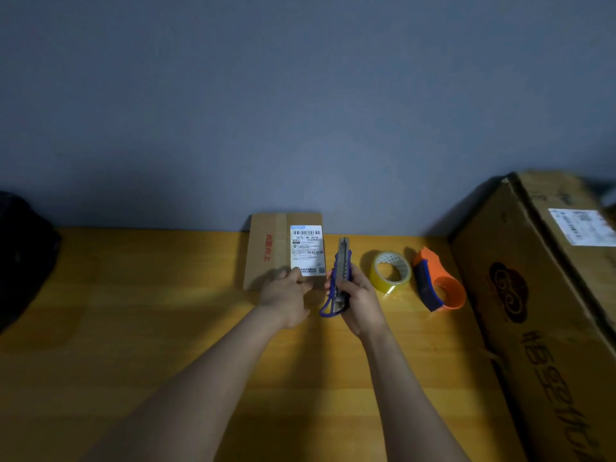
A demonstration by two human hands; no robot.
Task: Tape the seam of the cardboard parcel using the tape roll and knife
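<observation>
Nearest the lens: two bare forearms reaching up from 6 o'clock over a yellow wooden table (133, 328). Right hand (361, 301) clenched around a blue utility knife (342, 271), held off the table just right of centre, long axis running 6 to 12 o'clock, blade end toward 12; cannot tell whether any blade is extended. Left hand (287, 296) resting with fingers spread on the near edge of the cardboard parcel (270, 251), grasping nothing, just pinning it. Parcel lying flat at about 12 o'clock from the hands, against the wall, long axis 6 to 12, taped strip down its middle, white shipping label (307, 250) on its right half. Yellow tape roll (390, 271) at 3 o'clock of the knife, untouched, on its side; orange tape dispenser (438, 283) beyond it; large cardboard box (533, 295) at the far right. Risks, as a judgement: knife close beside the pinning fingers, so a slip could nick them; tape not yet drawn, so cutting seems premature; a loose parcel could skid under pressure.
</observation>
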